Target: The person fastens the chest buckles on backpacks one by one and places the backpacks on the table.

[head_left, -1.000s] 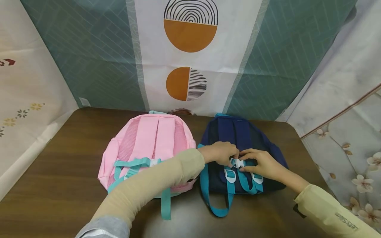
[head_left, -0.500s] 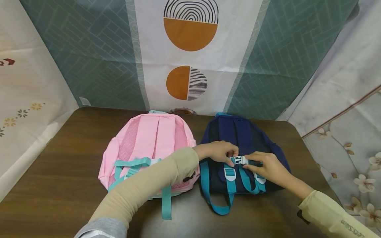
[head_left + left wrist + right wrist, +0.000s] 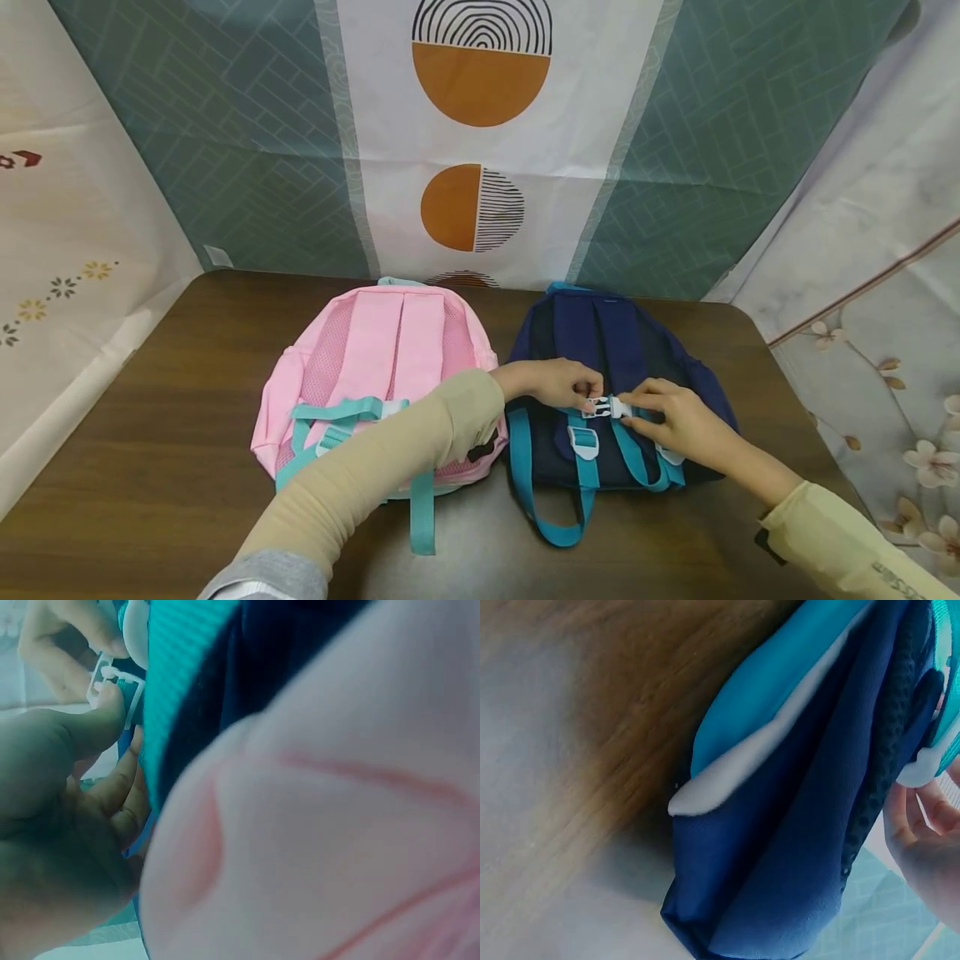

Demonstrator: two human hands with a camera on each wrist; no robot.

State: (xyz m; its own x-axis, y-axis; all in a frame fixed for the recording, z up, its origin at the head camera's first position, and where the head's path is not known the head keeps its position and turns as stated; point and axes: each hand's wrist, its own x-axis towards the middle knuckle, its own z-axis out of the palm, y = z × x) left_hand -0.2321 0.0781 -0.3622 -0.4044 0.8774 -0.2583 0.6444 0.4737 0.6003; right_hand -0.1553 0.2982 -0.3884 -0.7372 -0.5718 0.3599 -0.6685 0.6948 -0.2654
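The navy backpack (image 3: 607, 333) lies with its straps up on the right side of the table. Across its blue straps, my left hand (image 3: 558, 383) pinches the pronged half of a white buckle (image 3: 609, 407), thumb on top as the left wrist view shows. My right hand (image 3: 678, 419) pinches the other half from the right. The prongs show between the two halves. In the right wrist view, the right fingers (image 3: 922, 817) are at the backpack's strap side, and the buckle is mostly out of that frame.
A pink backpack (image 3: 367, 333) with turquoise straps lies to the left, partly under my left sleeve (image 3: 390, 467). One turquoise strap (image 3: 422, 517) hangs toward the front of the brown table (image 3: 150, 417). A patterned cloth (image 3: 255, 167) hangs behind.
The buckle's halves looked closed together a second ago; then the prongs came into view between them. My right hand has shifted slightly right, and both hands keep their pinch.
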